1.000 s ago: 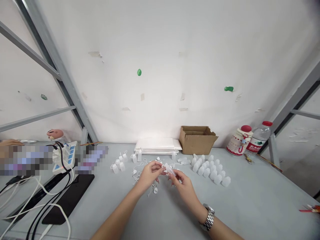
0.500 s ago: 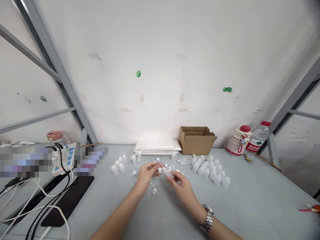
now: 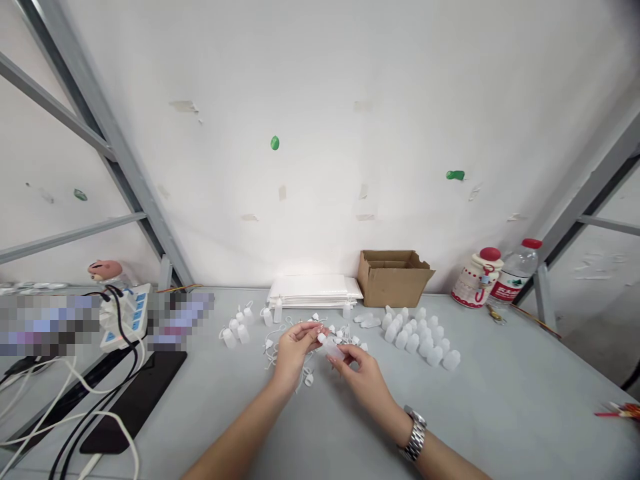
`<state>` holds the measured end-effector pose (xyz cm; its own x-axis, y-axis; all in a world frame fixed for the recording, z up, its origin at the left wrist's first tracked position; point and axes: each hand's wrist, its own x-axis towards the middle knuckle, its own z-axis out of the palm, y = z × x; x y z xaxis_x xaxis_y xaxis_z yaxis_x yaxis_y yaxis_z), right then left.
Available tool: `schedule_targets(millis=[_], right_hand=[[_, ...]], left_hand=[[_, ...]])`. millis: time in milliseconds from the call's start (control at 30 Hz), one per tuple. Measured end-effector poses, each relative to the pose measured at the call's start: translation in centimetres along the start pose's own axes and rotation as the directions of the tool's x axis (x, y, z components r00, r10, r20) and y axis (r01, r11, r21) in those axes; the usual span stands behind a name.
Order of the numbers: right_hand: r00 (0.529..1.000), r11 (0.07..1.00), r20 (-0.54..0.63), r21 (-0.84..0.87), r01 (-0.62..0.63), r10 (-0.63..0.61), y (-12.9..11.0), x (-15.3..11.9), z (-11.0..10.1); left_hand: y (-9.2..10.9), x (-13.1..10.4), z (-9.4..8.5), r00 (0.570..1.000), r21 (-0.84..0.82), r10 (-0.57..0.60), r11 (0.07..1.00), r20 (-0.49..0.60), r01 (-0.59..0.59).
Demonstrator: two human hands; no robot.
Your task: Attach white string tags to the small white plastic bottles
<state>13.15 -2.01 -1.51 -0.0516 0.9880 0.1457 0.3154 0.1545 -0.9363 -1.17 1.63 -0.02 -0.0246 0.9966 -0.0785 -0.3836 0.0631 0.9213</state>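
Between my hands, a small translucent plastic bottle (image 3: 332,348) is tilted with its neck toward the upper left. My right hand (image 3: 361,375) pinches its body. At the neck, a white cap (image 3: 321,338) is held in the fingertips of my left hand (image 3: 295,352); whether it is threaded on I cannot tell. Loose white caps with cords (image 3: 309,379) lie around and beneath my hands. Several capped bottles (image 3: 235,328) stand on the left, and rows of uncapped translucent bottles (image 3: 424,337) stand on the right.
White flat packs (image 3: 313,291) are stacked against the wall beside a brown cardboard box (image 3: 395,287). A decorated flask (image 3: 475,280) and a water bottle (image 3: 515,273) stand at the back right. On the left are a power strip (image 3: 143,319), cables and a black phone-like slab (image 3: 135,400).
The cap and the bottle neck have come together, the cap now sitting at the bottle's mouth. Both hands stay in nearly the same place; the view has shifted slightly.
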Motion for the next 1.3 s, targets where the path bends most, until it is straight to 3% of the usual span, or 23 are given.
schedule_targets(millis=[200, 367, 500, 600, 700, 767, 833, 933, 1100, 1200, 1300], right_hand=[[0.996, 0.992, -0.069, -0.110, 0.057, -0.065, 0.5, 0.0, -0.1], [0.973, 0.958, -0.093, -0.218, 0.186, -0.211, 0.8, -0.3, 0.0], [0.968, 0.951, -0.098, -0.233, 0.205, -0.232, 0.8, -0.5, 0.0], [0.983, 0.983, -0.111, -0.129, 0.133, -0.148, 0.3, -0.4, -0.2], [0.996, 0.976, 0.046, 0.201, -0.081, 0.074, -0.4, 0.0, -0.5], [0.950, 0.854, 0.252, 0.438, -0.281, 0.183, -0.6, 0.4, -0.7], [0.900, 0.703, 0.374, 0.578, -0.415, 0.223, -0.5, 0.6, -0.8], [0.909, 0.629, 0.322, 0.657, -0.416, 0.265, 0.1, 0.8, -0.8], [0.936, 0.709, 0.178, 0.614, -0.346, 0.303, 0.2, 0.9, -0.8], [0.935, 0.717, 0.204, 0.601, -0.352, 0.289, -0.1, 1.0, -1.0], [0.913, 0.630, 0.314, 0.661, -0.408, 0.261, 0.0, 1.0, -1.2]], left_hand=[[-0.2, -0.3, 0.0, 0.999, -0.051, -0.048, 0.998, 0.026, 0.049], [-1.1, -0.2, -0.1, 0.981, -0.148, -0.183, 0.970, 0.071, 0.192], [-1.4, 0.0, -0.3, 0.988, -0.075, -0.147, 0.986, 0.048, 0.150], [-1.1, 0.0, -0.4, 0.995, -0.003, -0.086, 0.996, 0.060, 0.086], [-0.8, 0.0, -0.4, 0.995, 0.035, -0.034, 0.999, 0.090, 0.031], [-0.7, -0.1, -0.3, 0.996, 0.051, -0.003, 0.999, 0.095, -0.002], [-0.7, -0.2, -0.2, 0.996, 0.062, 0.022, 0.998, 0.091, -0.027], [-0.7, -0.3, 0.1, 0.996, 0.076, 0.040, 0.996, 0.078, -0.046], [-0.7, -0.5, 0.3, 0.995, 0.113, 0.085, 0.990, 0.050, -0.090], [-0.7, -0.4, 0.3, 0.994, 0.120, 0.096, 0.988, 0.050, -0.101], [-0.8, -0.3, 0.1, 0.993, 0.073, 0.082, 0.993, 0.080, -0.088]])
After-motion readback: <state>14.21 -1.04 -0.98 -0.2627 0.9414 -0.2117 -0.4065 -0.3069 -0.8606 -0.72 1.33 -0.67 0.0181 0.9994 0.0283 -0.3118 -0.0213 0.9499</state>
